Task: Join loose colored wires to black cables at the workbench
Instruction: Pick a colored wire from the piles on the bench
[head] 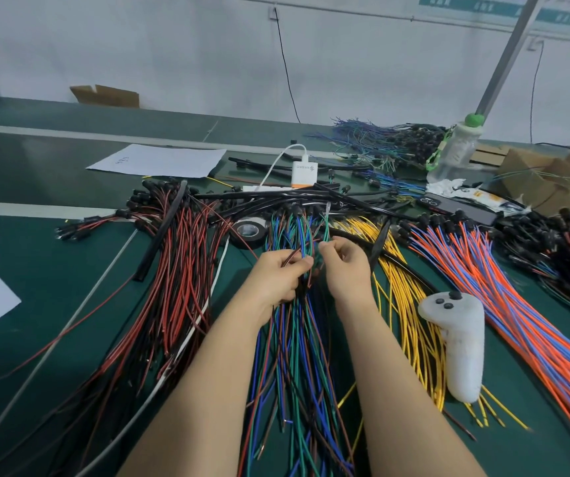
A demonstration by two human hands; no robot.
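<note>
On the green bench (36, 270), the red and black wires (180, 270) lie fanned out left of the blue and green bundle (297, 356). Their plugged ends point away from me, I judge so that each colour group stays sorted and within reach. The roll of black tape (247, 230) sits just beyond the bundle's far left corner, close at hand for wrapping a joint.

My left hand (276, 277) rests on the bundle's upper part. Its grip is curled round several strands, which I take as holding the mass steady while one is singled out. My right hand (343, 266) is just right of it on the same bundle. Thumb and forefinger are pinched on a thin strand, green as far as I can tell, lifting it clear of its neighbours.

The black cables (311, 197) run across the bundle's far end, where the joins belong.

Right of the bundle the yellow wires (404, 304) lie combed straight. The white controller (459, 342) rests on their right edge. Farther right, the orange and blue wires (503, 297) spread out.
</note>
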